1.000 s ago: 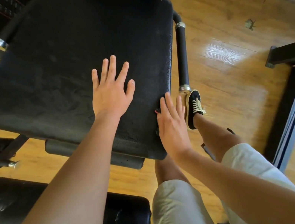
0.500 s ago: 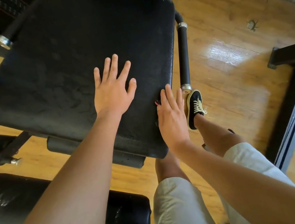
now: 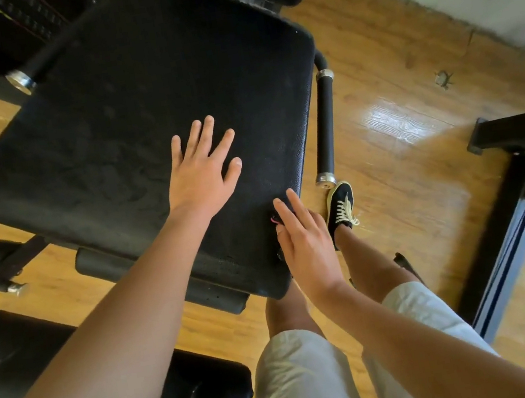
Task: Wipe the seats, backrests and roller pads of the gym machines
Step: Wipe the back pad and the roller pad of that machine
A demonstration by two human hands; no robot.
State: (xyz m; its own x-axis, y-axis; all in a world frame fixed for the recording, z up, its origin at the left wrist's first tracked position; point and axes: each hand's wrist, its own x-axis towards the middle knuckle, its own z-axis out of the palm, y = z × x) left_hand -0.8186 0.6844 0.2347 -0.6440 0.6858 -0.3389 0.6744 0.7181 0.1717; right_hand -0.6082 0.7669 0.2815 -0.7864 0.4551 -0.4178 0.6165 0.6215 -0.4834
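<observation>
Right hand [image 3: 306, 243] lower — left hand [image 3: 201, 174] flat, one seat [image 3: 133, 98]

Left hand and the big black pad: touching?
Touching. The head view shows the left hand lying flat on the black pad, fingers spread, with no gap or shadow visible under the palm.

Seat pad [image 3: 122, 118] open toward far edge; handle bar [image 3: 323, 126] flanks right side
</observation>
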